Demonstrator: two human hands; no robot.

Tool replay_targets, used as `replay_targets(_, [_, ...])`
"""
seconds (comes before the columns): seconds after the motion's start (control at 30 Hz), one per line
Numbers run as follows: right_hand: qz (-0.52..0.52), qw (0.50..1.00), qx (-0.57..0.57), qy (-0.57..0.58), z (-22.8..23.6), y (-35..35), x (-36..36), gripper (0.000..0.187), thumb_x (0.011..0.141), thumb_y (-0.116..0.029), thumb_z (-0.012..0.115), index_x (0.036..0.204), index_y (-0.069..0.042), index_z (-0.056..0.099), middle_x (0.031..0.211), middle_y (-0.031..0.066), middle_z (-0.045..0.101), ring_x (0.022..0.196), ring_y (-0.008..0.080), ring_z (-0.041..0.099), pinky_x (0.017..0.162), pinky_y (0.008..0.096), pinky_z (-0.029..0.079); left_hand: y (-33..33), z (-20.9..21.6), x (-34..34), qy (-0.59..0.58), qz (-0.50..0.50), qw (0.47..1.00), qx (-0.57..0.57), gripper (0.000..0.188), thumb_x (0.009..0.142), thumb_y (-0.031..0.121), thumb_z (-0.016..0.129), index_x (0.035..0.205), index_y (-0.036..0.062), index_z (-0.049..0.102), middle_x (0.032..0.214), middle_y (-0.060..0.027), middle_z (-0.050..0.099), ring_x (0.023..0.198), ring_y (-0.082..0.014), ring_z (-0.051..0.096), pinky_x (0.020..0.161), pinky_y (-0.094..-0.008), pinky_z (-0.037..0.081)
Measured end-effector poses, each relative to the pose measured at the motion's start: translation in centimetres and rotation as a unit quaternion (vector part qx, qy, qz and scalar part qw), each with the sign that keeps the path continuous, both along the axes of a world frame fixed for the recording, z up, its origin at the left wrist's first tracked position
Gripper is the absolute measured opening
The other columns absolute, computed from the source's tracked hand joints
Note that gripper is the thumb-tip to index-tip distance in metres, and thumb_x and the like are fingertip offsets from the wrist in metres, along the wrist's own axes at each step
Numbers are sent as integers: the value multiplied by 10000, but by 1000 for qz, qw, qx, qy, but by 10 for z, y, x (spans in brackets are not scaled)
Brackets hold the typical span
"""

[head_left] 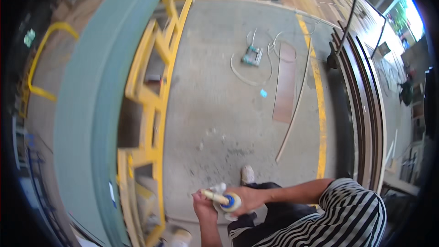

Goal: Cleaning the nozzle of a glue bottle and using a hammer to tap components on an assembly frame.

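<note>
Head view: the left hand (204, 206) has its fingers curled round the pale handle end of a small tool (222, 198), which lies low in the picture, its long axis running left to right, slightly downward. The right hand (250, 199) has its fingers clenched about the tool's round blue-and-white head. Beyond lie a green panel (87, 110), yellow frame (153, 96), concrete floor (219, 110) and brown board (286, 82).

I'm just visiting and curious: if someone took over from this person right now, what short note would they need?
Left hand: closed on the pale stick-like handle.
Right hand: wrapped round the small round roll with a blue centre.
Both are held together in front of the body, above the grey concrete floor, beside the yellow metal frame.
Done or left: cannot tell.
</note>
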State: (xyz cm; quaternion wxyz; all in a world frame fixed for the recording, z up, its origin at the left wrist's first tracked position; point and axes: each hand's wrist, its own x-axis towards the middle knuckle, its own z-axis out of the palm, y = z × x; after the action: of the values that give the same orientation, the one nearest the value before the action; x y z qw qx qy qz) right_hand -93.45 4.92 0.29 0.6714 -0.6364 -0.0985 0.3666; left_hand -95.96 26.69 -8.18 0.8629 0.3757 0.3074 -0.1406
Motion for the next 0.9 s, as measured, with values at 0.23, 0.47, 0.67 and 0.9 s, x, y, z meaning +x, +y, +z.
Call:
replay_targets(0.23, [-191,976,-84,-63,123,-74,78,633,704,-302,898,1189,-38,589,1066,115,678,988,214,661,901,364,523,-145,117,160,-67,-183,966,-167,751,940,732,411,1362,113,458,1311,-297,569,1179,-429,584,1026,-528,476])
replay_targets(0.47, [-323,933,-136,-75,170,-113,209,631,693,-285,895,1179,-29,586,1052,121,681,969,219,670,865,357,532,-204,183,314,-85,-204,962,-158,851,929,777,351,1460,114,315,1413,-262,498,1260,-355,540,1045,-489,470])
replay_targets(0.67, [-431,889,-143,-55,161,-168,350,417,739,-182,858,1061,-47,631,927,23,670,854,141,639,792,325,531,-243,186,435,-251,-238,938,-26,513,1061,435,450,1392,43,467,1306,-180,589,1163,-216,594,994,-369,474])
replay_targets(0.9, [-278,930,-211,-118,136,-171,504,487,846,-136,786,1246,7,548,1140,80,629,1021,173,606,933,326,476,-155,88,472,-76,-67,862,496,236,946,205,571,872,-4,653,844,-258,648,801,-423,650,722,-479,514])
